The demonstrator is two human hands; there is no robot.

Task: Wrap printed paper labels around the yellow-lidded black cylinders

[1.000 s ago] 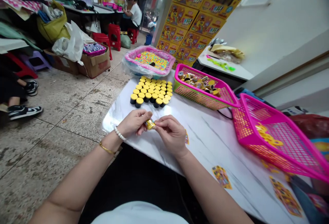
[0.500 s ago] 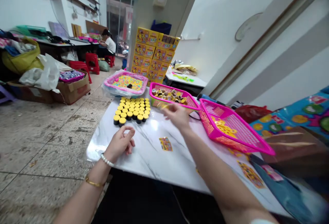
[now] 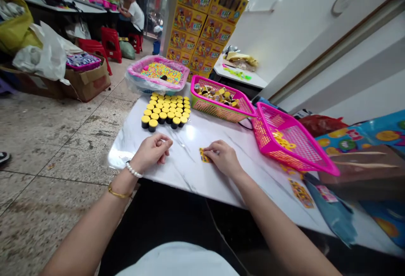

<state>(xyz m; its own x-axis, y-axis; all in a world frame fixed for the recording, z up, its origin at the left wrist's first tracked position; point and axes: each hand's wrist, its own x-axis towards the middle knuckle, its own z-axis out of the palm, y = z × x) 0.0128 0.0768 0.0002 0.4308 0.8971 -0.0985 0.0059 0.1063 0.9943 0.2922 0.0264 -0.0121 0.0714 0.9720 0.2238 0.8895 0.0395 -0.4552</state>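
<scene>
My right hand (image 3: 223,158) pinches the right edge of a small yellow printed sticker sheet (image 3: 203,156) on the white marbled table (image 3: 186,168); its fingertips cover part of the sheet. My left hand (image 3: 152,152) is loosely closed near the table's front left edge, thumb against the curled fingers, with nothing visible in it. Just beyond it stand several rows of small black jars with yellow lids (image 3: 166,111). Behind the right hand, a pink basket (image 3: 218,113) holds loose yellow-and-dark pieces. Another pink basket (image 3: 262,136), further right, contains yellow pieces.
A plastic-lined pink tub (image 3: 134,73) of colourful beads sits at the table's far left corner. Yellow printed boxes (image 3: 193,31) are stacked behind. More sticker sheets (image 3: 300,192) lie at right beside a blue plastic bag (image 3: 332,212). A person (image 3: 136,14) sits at a far table.
My right hand has come down and nearer from beside the pink basket onto the sticker sheet. The left hand's fingers have drawn closer together. The view has tilted downward.
</scene>
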